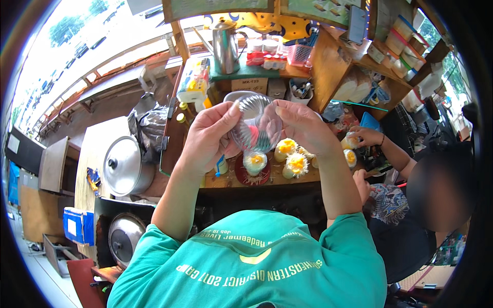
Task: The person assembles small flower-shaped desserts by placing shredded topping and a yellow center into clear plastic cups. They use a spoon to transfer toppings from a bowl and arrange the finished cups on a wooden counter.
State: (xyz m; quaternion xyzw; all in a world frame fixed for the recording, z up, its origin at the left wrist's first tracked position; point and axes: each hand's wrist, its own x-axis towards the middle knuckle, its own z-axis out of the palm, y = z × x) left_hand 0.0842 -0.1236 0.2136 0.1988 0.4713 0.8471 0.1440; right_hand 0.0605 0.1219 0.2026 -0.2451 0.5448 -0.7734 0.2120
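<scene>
Clear plastic dome lids (257, 123), seemingly nested with their ribs showing, are held up between both hands above the wooden counter (225, 182). My left hand (215, 129) grips one side, thumb on top. My right hand (304, 123) pinches the opposite side. Just beneath them, a cup (255, 163) topped with yellow pieces and pale shreds stands upright on a dark red round plate (240, 177). To its right are more topped cups, one with a heap of shreds (296, 164) and another (286, 147) behind it. A blue-handled utensil (219, 165) is partly visible left of the plate.
At right, a co-worker's hand (366, 135) holds another topped cup (350, 141). A steel long-spouted pot (225, 50) and red-labelled cans (258, 57) occupy the back shelf. On the left are a large lidded aluminium pot (129, 165) and a black plastic bag (150, 121).
</scene>
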